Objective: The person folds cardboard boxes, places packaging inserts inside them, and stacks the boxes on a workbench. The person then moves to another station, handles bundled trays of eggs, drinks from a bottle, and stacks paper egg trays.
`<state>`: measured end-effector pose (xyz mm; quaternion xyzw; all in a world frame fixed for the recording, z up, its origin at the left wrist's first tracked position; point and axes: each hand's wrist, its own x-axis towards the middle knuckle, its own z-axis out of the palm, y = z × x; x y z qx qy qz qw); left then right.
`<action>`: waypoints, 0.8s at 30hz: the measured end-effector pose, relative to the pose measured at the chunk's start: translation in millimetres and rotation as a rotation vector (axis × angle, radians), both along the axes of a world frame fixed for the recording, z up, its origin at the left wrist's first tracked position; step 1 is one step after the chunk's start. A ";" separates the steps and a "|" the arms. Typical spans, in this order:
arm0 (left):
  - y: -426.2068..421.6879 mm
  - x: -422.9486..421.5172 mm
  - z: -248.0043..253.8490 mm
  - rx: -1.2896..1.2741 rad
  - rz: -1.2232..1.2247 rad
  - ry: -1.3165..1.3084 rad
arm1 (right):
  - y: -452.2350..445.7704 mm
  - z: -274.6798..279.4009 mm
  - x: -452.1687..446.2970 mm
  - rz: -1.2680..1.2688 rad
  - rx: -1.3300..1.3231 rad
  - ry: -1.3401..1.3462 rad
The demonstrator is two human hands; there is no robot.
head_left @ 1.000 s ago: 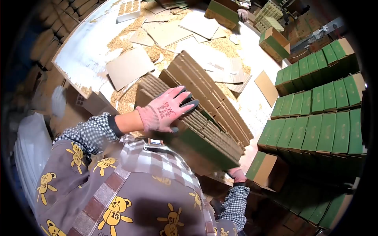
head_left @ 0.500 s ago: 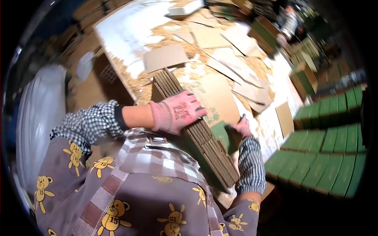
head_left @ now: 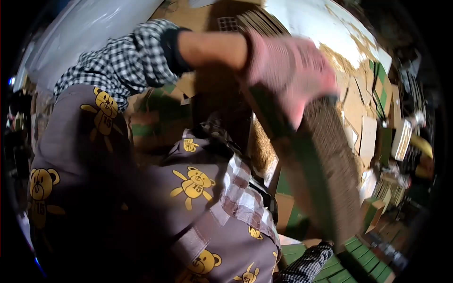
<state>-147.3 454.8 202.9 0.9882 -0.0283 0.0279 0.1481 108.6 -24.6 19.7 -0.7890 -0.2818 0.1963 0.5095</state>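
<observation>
Pink knit, blurred: the gloved left hand (head_left: 295,68) is clasped over a cardboard stack (head_left: 337,162) at about 2 o'clock, thumb on the near side, fingers bent down the far side. The stack is long and slants from the glove toward 4 o'clock, its brown edges finely ridged, one flat side banded green. More ridged edges show past the glove near 12 o'clock; the glove covers the join. The right hand is hidden by the stack's lower end, so its grip cannot be told; only a checked sleeve (head_left: 309,264) shows at 5 o'clock. A grey smock (head_left: 236,240) with yellow bears, partly lost in shadow, blocks the view toward 7 o'clock. Beyond lie a white table (head_left: 302,12) at 1 o'clock, loose straw (head_left: 335,56) on it, green boxes (head_left: 361,257) near 4 o'clock and cloudy plastic (head_left: 89,33) at 10 o'clock.
</observation>
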 end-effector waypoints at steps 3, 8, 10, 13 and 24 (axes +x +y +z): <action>70.0 -68.3 -22.4 -0.272 0.310 -0.171 | -55.8 1.5 60.6 -0.145 -0.721 0.402; 53.3 -178.1 -73.9 -0.526 0.924 -0.265 | -72.2 -16.1 43.5 -0.125 -0.753 0.503; 14.6 -237.9 -97.0 -1.111 0.936 -0.555 | -98.8 -57.3 52.5 -0.086 -0.552 0.649; 6.9 -300.9 -136.0 -1.241 1.295 -0.450 | -96.4 -54.3 56.7 -0.015 -0.759 0.524; -54.8 -491.3 -423.3 -0.750 2.161 0.380 | -60.1 24.4 24.1 -0.228 -0.813 0.561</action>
